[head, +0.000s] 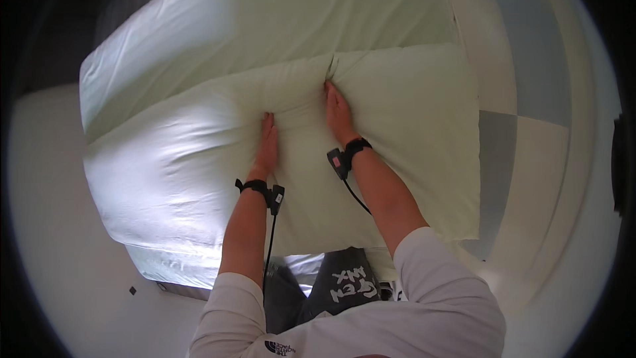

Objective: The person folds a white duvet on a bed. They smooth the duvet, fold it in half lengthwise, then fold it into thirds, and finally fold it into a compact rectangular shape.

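A pale green quilt (397,169), folded over into a thick layer, lies across a bed before me. My left hand (268,146) presses edgewise into it near the middle, fingers straight and held together. Farther up and to the right, my right hand (339,114) also stands on edge, sunk into the cloth. Its fingertips touch a short, deep crease (332,67) close to the fold's far edge. Both palms face inward, and wrinkles run across the quilt between them. Neither hand has cloth visibly gripped in it.
Beyond the fold spreads a matching green bed cover (318,15). Checkered grey and cream flooring (497,159) runs along the right. A white wall (49,184) stands at the left. Black wrist straps (256,185) carry small devices with cables (271,243) trailing along my forearms.
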{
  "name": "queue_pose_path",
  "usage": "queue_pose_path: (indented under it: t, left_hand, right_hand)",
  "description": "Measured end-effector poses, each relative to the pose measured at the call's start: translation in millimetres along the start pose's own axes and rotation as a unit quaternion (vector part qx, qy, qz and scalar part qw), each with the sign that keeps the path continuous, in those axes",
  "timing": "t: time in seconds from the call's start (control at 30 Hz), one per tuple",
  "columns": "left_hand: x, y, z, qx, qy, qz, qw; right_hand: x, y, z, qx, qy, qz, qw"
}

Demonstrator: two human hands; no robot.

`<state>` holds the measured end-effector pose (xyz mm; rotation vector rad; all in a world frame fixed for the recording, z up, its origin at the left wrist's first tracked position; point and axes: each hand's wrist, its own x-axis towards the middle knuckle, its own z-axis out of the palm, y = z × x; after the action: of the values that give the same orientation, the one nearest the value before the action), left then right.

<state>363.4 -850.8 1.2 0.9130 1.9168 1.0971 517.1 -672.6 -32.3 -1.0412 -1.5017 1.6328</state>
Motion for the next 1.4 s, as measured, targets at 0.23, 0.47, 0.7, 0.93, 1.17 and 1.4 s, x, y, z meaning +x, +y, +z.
queue_pose_path:
  t: [0.23, 0.47, 0.7, 0.93, 1.17, 1.4]
  left_hand:
    - [19.1, -49.3, 6.5, 0.031, -0.025, 0.027, 0.999]
    - [41.5, 8.1, 33.3, 0.031, 0.038, 0.105, 0.993]
    - [137.0, 27.2, 65.0, 0.043, 0.001, 0.128, 0.991]
    - [137.8, 14.8, 59.3, 0.049, -0.016, 0.107, 0.993]
    - [139.0, 10.5, 50.4, 0.050, -0.021, 0.096, 0.994]
    - [146.9, 11.2, 43.3, 0.065, -0.015, 0.106, 0.992]
  right_hand:
    - [2.3, 26.5, 4.9, 0.061, -0.026, 0.074, 0.995]
    - [14.4, 16.8, -19.8, -0.002, 0.050, 0.051, 0.997]
    - [64.3, 20.2, -15.4, 0.007, 0.011, 0.011, 1.000]
    - [67.2, 40.9, -2.5, 0.102, 0.032, 0.014, 0.994]
    - [64.9, 35.4, 13.6, 0.124, 0.013, 0.012, 0.992]
    - [77.9, 47.1, 17.1, 0.130, -0.023, 0.035, 0.991]
